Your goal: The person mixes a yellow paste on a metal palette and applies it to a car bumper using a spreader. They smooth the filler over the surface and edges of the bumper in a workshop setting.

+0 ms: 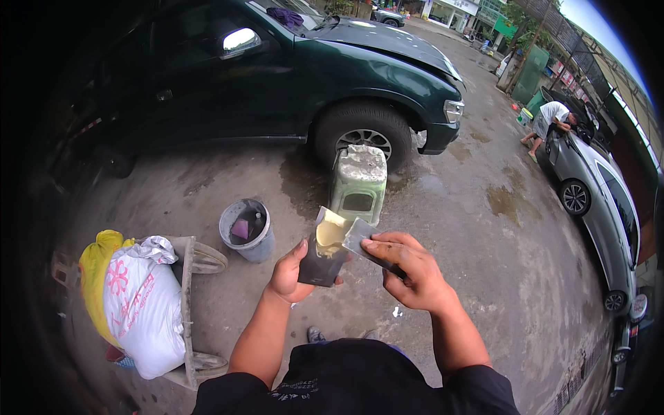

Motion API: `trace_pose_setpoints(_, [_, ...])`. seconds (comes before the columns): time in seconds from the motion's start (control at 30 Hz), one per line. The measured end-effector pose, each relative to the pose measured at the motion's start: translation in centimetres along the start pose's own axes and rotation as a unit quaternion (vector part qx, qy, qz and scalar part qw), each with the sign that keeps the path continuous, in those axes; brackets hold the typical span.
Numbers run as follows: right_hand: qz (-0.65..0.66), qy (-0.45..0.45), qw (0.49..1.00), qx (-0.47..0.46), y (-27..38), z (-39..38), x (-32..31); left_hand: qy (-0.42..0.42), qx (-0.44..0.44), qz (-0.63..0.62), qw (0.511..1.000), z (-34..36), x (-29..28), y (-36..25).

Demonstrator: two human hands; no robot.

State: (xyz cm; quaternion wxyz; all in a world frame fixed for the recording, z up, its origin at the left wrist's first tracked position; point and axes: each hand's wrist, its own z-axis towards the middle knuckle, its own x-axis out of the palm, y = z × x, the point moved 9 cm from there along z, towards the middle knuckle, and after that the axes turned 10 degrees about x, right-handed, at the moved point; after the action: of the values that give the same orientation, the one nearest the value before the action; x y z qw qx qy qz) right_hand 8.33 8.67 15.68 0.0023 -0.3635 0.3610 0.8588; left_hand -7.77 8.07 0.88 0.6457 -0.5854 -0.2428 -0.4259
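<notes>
My left grip clasps dark board, paste side up, presumably for access; my right grip pinches scraper, edge toward paste.

Gloss Against Grit

The cream paste looks smooth on the matt dark plate; the smeared grey end of the spreader is dull. The green container is plastic, its top rough and crusted. The bucket is scuffed plastic. The vehicle has glossy painted metal and a matt rubber tyre; the ground is rough, the white sack creased, faintly shiny plastic.
</notes>
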Motion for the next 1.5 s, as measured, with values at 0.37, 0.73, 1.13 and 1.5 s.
trace_pose_setpoints(0.37, [0.288,-0.028,0.946,0.142,-8.0,0.0,2.7,0.093,-0.018,-0.084,0.992,-0.3,2.5,-1.8])
trace_pose_setpoints(0.73, [0.674,-0.037,0.658,0.335,-10.3,-0.4,10.5,0.015,0.214,0.389,0.896,1.6,-1.9,-2.3])
trace_pose_setpoints(1.13, [0.253,0.104,0.961,0.034,-8.3,6.6,-0.9,0.069,-0.111,-0.168,0.977,6.4,-2.2,1.2])
trace_pose_setpoints(1.5, [0.043,0.025,0.98,0.192,-22.8,12.8,-8.0,-0.069,0.099,0.02,0.992,19.7,-1.4,3.3])
